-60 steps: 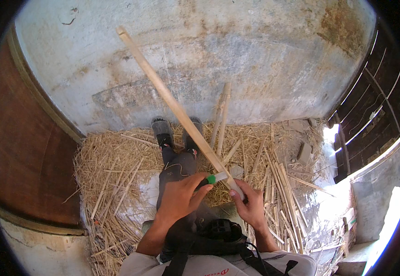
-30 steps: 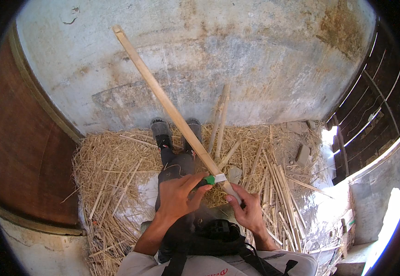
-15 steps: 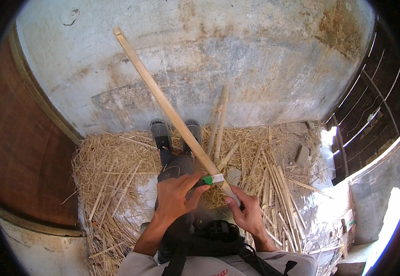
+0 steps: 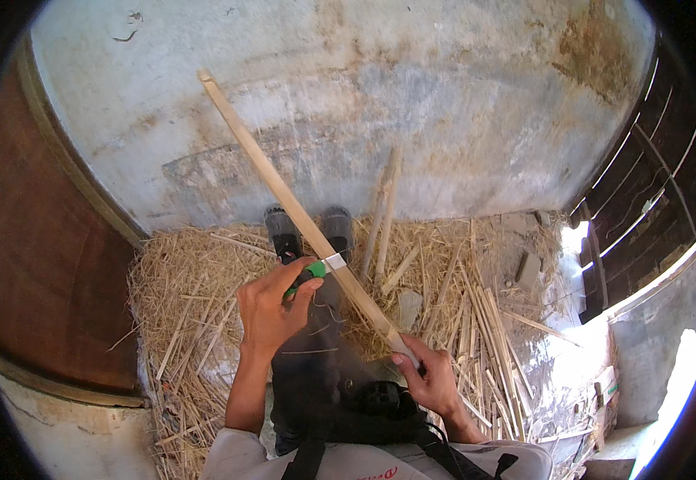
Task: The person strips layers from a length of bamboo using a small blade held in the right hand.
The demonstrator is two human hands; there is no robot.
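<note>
A long pale wooden strip slants from my right hand up and away to the left, its far end in front of the wall. My right hand grips its near end, thumb on top. Pinched between the thumb and fingers of my left hand is a green-and-black-handled tool with a flat, pale blade. That blade lies across the strip about midway along its length. Much of the handle is hidden by my fingers, so the exact kind of tool is unclear.
Straw-like shavings cover the floor around my shoes. Several loose strips lie to the right, and two sticks lean on the stained wall. A brick-like block and a brown panel stand at the sides.
My left hand has moved the tool away from my right hand, up and left along the strip. The strip's far end has dipped slightly; my right hand keeps its grip.
</note>
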